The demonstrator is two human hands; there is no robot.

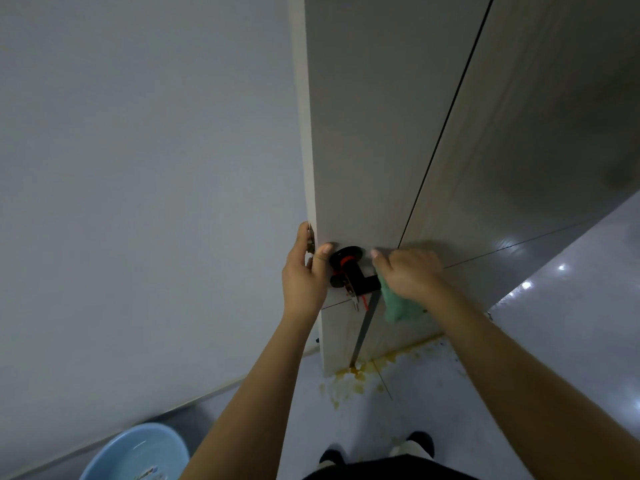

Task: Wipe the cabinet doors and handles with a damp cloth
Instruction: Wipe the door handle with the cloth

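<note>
Cabinet door, pale and wood-grained, stands ajar in front of us, and our left hand grips its free edge, fingers curled round the far side and the thumb lying on the front face. Just right of that thumb sits the black handle, a round base with a lever, a red band round its neck and a small tag hanging below. Our right hand is closed round a green cloth, bunched in the palm, and presses it against the outer end of the lever; a loose corner hangs beneath the hand. Below both hands the glossy floor shows yellow stains at the foot of the door. Down to the left of our left forearm sits a blue basin.
</note>
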